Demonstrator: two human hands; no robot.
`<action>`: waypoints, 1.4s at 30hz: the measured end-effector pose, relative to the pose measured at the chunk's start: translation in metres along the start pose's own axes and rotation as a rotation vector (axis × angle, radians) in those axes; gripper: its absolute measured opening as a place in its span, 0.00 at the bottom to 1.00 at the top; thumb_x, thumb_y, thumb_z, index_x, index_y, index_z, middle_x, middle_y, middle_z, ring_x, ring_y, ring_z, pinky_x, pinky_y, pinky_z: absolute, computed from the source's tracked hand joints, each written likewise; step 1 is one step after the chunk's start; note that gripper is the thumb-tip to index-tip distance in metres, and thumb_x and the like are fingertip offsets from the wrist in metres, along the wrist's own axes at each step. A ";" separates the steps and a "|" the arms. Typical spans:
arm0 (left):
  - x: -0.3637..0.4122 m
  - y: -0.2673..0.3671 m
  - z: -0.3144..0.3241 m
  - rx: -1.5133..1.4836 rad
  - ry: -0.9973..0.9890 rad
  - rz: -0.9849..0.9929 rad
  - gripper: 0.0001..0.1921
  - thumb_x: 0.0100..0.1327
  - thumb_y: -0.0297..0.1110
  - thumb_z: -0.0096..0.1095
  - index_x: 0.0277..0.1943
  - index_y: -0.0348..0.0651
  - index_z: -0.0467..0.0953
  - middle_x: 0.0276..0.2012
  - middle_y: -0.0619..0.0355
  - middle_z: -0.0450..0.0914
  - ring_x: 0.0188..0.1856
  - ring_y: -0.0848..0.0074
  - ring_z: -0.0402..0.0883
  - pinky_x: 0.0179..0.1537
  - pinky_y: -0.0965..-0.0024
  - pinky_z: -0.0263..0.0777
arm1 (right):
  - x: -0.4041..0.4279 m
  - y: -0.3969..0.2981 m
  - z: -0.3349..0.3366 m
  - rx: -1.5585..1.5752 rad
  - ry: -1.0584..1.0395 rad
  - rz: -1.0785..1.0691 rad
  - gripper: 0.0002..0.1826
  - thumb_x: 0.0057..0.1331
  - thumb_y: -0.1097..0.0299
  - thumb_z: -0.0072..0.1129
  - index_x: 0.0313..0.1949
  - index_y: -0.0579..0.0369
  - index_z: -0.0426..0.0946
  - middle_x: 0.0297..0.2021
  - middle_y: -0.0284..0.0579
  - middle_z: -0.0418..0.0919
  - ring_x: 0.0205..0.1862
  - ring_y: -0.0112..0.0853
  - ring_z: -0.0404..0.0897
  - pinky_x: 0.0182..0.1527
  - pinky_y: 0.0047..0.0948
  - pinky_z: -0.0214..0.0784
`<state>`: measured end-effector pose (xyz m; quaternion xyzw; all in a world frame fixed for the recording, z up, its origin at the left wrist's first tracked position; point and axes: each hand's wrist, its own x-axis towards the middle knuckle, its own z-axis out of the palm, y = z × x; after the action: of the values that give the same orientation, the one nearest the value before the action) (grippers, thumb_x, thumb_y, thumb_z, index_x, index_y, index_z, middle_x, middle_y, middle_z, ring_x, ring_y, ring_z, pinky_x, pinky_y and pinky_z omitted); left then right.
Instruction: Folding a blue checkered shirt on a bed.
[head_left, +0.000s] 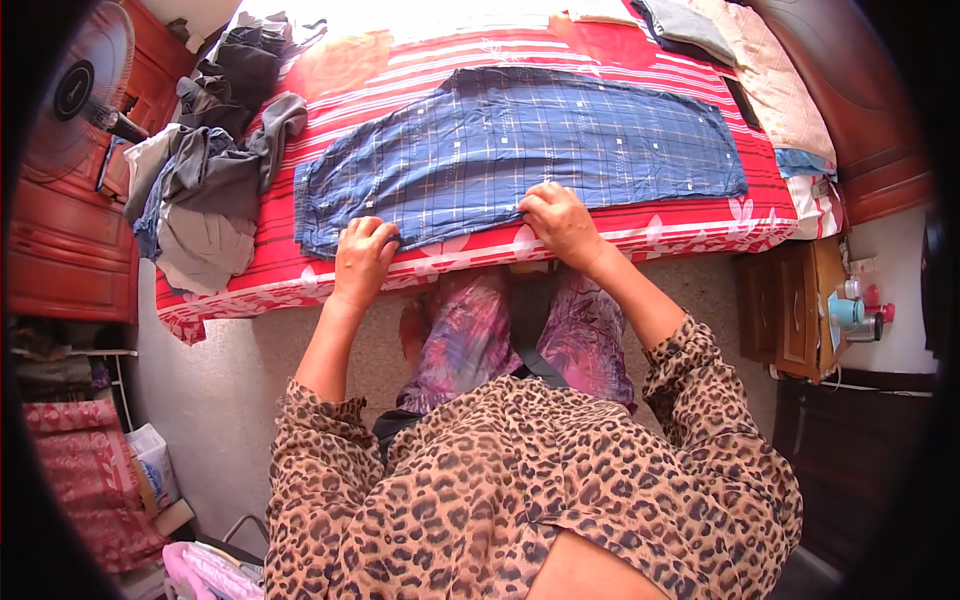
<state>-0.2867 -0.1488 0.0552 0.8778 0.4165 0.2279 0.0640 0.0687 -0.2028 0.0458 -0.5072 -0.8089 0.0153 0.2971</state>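
Blue plaid trousers (525, 142) lie flattened lengthwise across a bed with a red striped sheet (337, 112). A gathered waistband (303, 206) is at their left end, and a leg hem lies toward the right. With curled fingers, my left hand (361, 255) grips the near edge close to the waistband. My right hand (559, 221) pinches the same edge around its middle. Small creases run through the cloth between both hands. The fingertips are partly hidden by the backs of my hands.
Rumpled clothes (214, 172) are heaped on the bed's left side, near a standing fan (79, 94). Folded grey clothing (686, 30) and a dark flat object (742, 101) lie at the right. A wooden bedside cabinet (787, 311) holds a turquoise cup (847, 309).
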 end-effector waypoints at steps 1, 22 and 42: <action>0.000 -0.001 -0.001 -0.009 -0.021 0.014 0.12 0.55 0.28 0.71 0.43 0.46 0.80 0.43 0.57 0.79 0.49 0.61 0.77 0.51 0.59 0.70 | 0.002 -0.005 0.004 -0.012 -0.041 -0.020 0.06 0.60 0.72 0.61 0.38 0.51 0.78 0.38 0.43 0.78 0.42 0.43 0.77 0.46 0.42 0.69; 0.001 -0.009 -0.004 0.119 -0.102 0.045 0.12 0.55 0.29 0.70 0.43 0.44 0.79 0.41 0.55 0.77 0.45 0.58 0.78 0.44 0.59 0.77 | 0.030 -0.023 0.029 -0.038 -0.082 0.061 0.06 0.59 0.67 0.65 0.34 0.47 0.76 0.33 0.42 0.76 0.40 0.43 0.77 0.42 0.43 0.70; 0.008 -0.006 -0.012 0.051 0.073 -0.037 0.04 0.60 0.32 0.67 0.36 0.44 0.79 0.37 0.57 0.79 0.44 0.59 0.78 0.46 0.56 0.72 | 0.065 -0.084 0.069 0.024 0.013 -0.037 0.11 0.60 0.62 0.65 0.39 0.51 0.77 0.35 0.42 0.75 0.42 0.42 0.76 0.44 0.41 0.68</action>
<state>-0.2920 -0.1401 0.0662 0.8624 0.4403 0.2478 0.0304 -0.0540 -0.1710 0.0465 -0.4886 -0.8160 0.0164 0.3086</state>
